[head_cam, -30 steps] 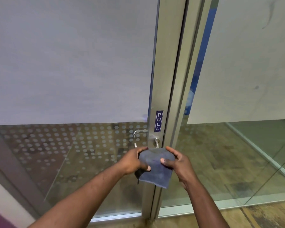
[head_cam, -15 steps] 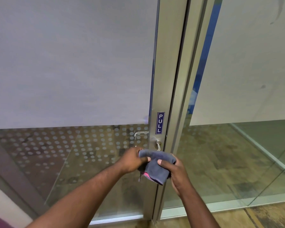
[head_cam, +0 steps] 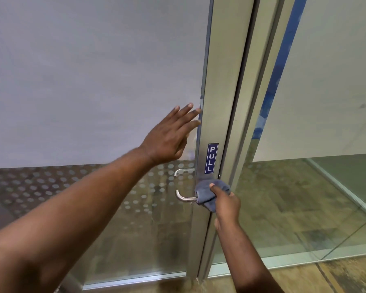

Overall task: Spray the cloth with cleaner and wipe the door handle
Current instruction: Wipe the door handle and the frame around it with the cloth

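Observation:
A bunched grey-blue cloth (head_cam: 207,193) is pressed against the base of the silver lever door handle (head_cam: 183,198), where the lever meets the door's metal frame. My right hand (head_cam: 225,205) is closed around the cloth from below and right, thumb on top. My left hand (head_cam: 170,136) is raised with fingers spread, flat against the frosted glass just left of the frame, above the handle. No spray bottle is in view.
The metal door frame (head_cam: 218,92) carries a blue PULL sign (head_cam: 212,158). A frosted glass panel (head_cam: 82,70) fills the left, with dotted clear glass below. A second glass panel (head_cam: 325,81) stands to the right, and a worn floor shows through.
My left hand let go of the cloth and rose to the frosted glass above the handle. My right hand alone now holds the bunched cloth against the handle's base.

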Available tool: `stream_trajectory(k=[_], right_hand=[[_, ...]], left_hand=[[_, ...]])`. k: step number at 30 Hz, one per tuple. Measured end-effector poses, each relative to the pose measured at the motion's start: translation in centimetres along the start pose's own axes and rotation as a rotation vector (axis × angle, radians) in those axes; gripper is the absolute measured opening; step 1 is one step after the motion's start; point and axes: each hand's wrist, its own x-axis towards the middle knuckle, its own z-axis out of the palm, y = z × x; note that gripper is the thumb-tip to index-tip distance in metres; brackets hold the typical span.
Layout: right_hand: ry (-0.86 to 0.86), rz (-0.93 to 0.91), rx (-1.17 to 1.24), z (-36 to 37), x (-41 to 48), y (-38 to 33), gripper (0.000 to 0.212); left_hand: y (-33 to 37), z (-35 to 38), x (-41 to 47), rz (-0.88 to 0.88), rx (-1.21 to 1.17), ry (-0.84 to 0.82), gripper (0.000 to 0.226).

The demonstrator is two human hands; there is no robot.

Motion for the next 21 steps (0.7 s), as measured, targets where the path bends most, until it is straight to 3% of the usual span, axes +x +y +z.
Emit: stream_trajectory(k=[8,15,21], right_hand=[[0.053,0.008,0.021,5.3,0.3,1.9,0.016],[0.104,-0.012,-0.038,6.7,0.2,3.7,0.041],[0.150,0.029,0.027,7.6,-0.4,4.0,0.030]], left_hand=[[-2.9,2.1,2.6,0.190,0.134,-0.064,0.047],[-3.6,3.5,2.2,0.229,0.209,-0.026,0.049],[-3.7,3.6,2.3,0.236,0.244,-0.021,0.050]])
